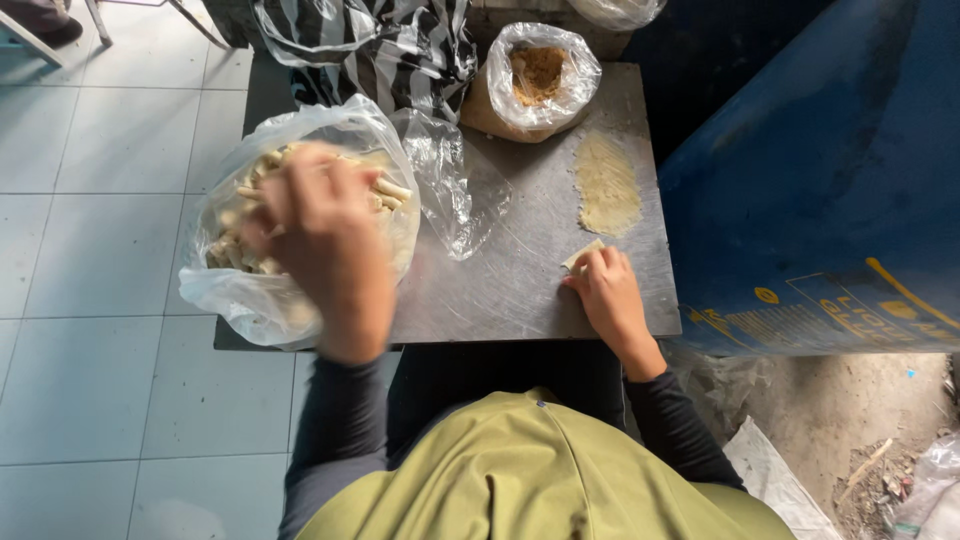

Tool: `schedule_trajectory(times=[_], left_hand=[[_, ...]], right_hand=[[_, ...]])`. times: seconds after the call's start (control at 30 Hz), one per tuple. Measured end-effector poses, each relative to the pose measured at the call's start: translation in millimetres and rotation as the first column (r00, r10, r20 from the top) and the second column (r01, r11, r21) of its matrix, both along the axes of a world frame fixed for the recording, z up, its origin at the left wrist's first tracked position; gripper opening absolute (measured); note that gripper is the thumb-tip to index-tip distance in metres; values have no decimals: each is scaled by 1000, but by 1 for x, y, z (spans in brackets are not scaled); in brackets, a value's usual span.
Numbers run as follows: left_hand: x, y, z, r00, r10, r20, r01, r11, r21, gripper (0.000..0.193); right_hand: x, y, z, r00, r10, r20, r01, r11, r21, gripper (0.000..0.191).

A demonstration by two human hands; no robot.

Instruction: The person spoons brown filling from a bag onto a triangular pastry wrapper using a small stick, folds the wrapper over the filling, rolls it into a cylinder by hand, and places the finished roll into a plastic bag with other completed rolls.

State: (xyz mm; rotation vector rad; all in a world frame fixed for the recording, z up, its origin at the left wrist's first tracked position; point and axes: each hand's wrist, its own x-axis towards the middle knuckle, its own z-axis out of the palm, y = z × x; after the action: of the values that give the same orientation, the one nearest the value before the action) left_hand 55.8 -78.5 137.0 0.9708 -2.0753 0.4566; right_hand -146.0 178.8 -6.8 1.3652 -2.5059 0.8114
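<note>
So the person sits at a small steel table, and the left hand is over the big clear plastic bag at the table's left edge, the one stuffed with pale rolled sticks. That hand is motion-blurred, fingers curled downward right on top of the pile, and honestly I can't tell whether it's pinching a stick or empty. The right hand is down near the front right corner, fingertips pressing on a small pale wrapper piece that lies flat on the steel, peeking out just beyond the fingers toward the back edge. Nothing is clamped in that hand, it's more a flat press with the fingers close together. The wrapper piece looks like its long side runs diagonally, from the fingertips up toward the right rear. Further back along the right edge there's a smear of yellowish filling spread on the steel, well apart from the left hand but near the right one, so the right hand is clearly the closer one to both. At the back edge stands a smaller bag with brownish crumbly stuff, and a striped plastic bag sits behind it all. A loose crumpled clear sheet lies mid-table between the two hands.
</note>
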Motion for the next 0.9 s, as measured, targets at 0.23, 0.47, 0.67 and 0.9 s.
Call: schedule_trajectory(times=[0.23, 0.47, 0.67, 0.9], left_hand=[[24, 1, 24, 998, -54, 28, 52, 995, 80, 47], [-75, 74, -80, 753, -634, -176, 622, 600, 502, 22], [-124, 81, -146, 786, -604, -130, 543, 574, 613, 30], [-121, 91, -152, 711, -572, -409, 643, 293, 708, 21]], right_hand=[[6, -44, 10, 995, -76, -58, 59, 967, -249, 10], [-68, -112, 73, 981, 194, -30, -179, 821, -543, 5], [-152, -198, 106, 979, 140, 147, -129, 988, -85, 20], [-160, -236, 101, 998, 7, -65, 10, 967, 253, 18]])
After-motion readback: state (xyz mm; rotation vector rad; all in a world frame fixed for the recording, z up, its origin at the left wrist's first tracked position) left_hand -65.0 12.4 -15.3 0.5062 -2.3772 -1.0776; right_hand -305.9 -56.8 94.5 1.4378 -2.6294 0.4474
